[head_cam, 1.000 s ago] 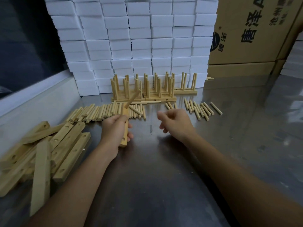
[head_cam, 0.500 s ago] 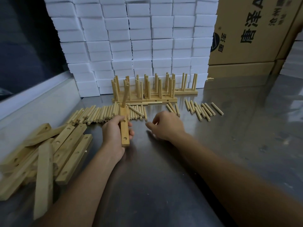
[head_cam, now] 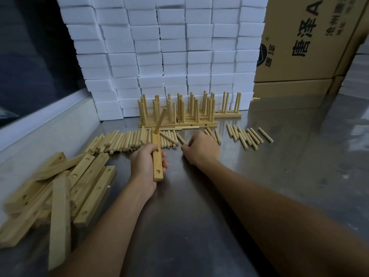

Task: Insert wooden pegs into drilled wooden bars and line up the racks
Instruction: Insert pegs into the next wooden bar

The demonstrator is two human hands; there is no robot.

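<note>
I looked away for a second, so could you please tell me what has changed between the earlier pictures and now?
The right hand moved forward and left, down to the loose pegs, its fingertips now at one. The peg in the held bar went from a strong lean to nearly upright, and the bar turned to point straight away. The left hand kept its grip on the bar. The finished racks and spare bars stayed put.

Finished racks stand at the back before stacked white blocks; loose pegs lie before them, spare bars heaped far left, cartons behind right.
</note>
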